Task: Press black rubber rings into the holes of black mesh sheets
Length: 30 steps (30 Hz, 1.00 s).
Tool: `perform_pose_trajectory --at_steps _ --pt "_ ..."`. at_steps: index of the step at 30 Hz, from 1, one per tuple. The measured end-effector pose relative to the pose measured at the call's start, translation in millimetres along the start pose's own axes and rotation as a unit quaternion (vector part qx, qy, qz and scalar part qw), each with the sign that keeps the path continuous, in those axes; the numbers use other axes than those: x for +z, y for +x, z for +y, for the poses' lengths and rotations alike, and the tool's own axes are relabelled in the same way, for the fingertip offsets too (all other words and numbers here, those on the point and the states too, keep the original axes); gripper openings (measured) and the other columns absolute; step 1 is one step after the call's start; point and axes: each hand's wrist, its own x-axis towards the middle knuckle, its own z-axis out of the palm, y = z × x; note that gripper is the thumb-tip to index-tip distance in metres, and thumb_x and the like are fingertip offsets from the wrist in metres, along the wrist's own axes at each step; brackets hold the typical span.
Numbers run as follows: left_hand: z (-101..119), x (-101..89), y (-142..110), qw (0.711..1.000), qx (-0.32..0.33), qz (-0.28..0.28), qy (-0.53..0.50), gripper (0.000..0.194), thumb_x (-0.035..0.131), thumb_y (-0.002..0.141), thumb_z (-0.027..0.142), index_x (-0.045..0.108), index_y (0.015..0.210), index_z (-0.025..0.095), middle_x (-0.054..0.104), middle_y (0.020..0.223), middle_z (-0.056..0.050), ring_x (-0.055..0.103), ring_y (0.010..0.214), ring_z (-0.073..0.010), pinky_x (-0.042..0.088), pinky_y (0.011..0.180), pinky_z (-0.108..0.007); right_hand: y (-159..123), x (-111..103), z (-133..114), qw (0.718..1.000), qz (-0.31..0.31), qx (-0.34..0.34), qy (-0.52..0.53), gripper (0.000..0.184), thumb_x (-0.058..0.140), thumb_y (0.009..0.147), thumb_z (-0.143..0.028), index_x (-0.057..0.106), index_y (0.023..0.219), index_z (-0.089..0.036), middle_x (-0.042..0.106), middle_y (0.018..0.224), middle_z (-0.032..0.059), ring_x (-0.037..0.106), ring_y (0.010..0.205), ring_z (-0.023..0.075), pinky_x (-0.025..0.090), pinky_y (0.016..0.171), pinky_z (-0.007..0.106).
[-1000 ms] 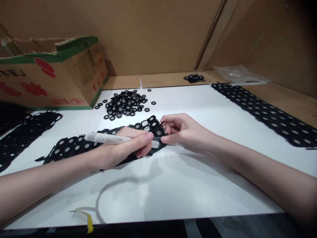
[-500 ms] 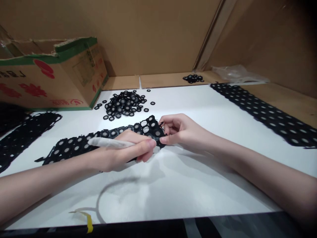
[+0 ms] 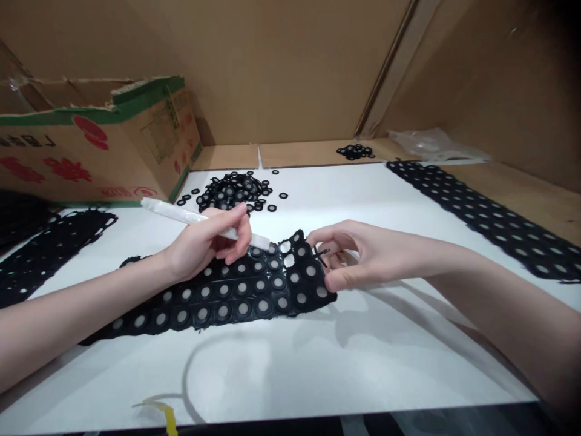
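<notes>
My left hand (image 3: 206,239) grips a white pen-shaped stick (image 3: 170,210). Its tip touches or hovers just over the upper edge of a black perforated sheet (image 3: 222,290) lined with rows of rings. Pale grey spots show in most of the rings; two openings near the right end look bright white. My right hand (image 3: 351,248) has the sheet's right end between thumb and curled fingers, where a small black strip sticks out. Behind my left hand is a pile of loose black rings (image 3: 233,189).
An open cardboard box (image 3: 136,151) stands at back left. Another black sheet (image 3: 54,248) lies below it, and a long one (image 3: 481,212) runs along the right. A small ring heap (image 3: 355,151) and clear plastic bag (image 3: 436,144) sit at the back. A yellow strip (image 3: 169,418) hangs at the front edge.
My left hand with the stick has lifted from the sheet's right end and moved up and left. The sheet has shifted nearer and right with my right hand, showing more of its rows.
</notes>
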Motion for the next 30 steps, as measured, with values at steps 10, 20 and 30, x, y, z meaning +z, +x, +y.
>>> perform_pose_trajectory --at_steps 10,20,30 --pt "-4.9 7.6 -12.6 0.997 -0.034 -0.042 0.049 0.052 0.038 0.095 0.047 0.057 0.061 0.013 0.048 0.050 0.001 0.038 0.049 -0.0086 0.026 0.047 -0.023 20.3 -2.9 -8.5 0.998 0.037 0.033 -0.033 0.054 0.078 0.064 -0.044 0.058 0.105 -0.017 0.043 0.054 -0.0081 0.037 0.050 0.0085 0.026 0.044 0.023" --pt "2.7 25.4 -29.9 0.996 -0.087 -0.026 0.003 0.018 0.044 0.093 0.030 0.055 0.086 0.017 0.045 0.051 0.005 0.035 0.051 -0.0089 0.023 0.050 -0.022 7.8 22.3 -2.0 0.993 0.103 -0.023 -0.058 0.038 0.075 0.069 -0.036 0.049 0.094 -0.023 0.055 0.081 -0.0029 0.049 0.071 0.0128 0.039 0.058 0.025" --pt "-0.9 27.6 -28.3 0.992 -0.041 -0.066 0.102 0.023 0.040 0.091 0.022 0.054 0.074 0.017 0.048 0.056 0.004 0.044 0.054 -0.0089 0.032 0.053 -0.022 8.0 33.4 1.9 0.990 0.131 -0.042 0.041 0.029 0.062 0.070 -0.013 0.039 0.085 -0.024 0.050 0.076 -0.0024 0.051 0.071 0.0144 0.042 0.058 0.026"
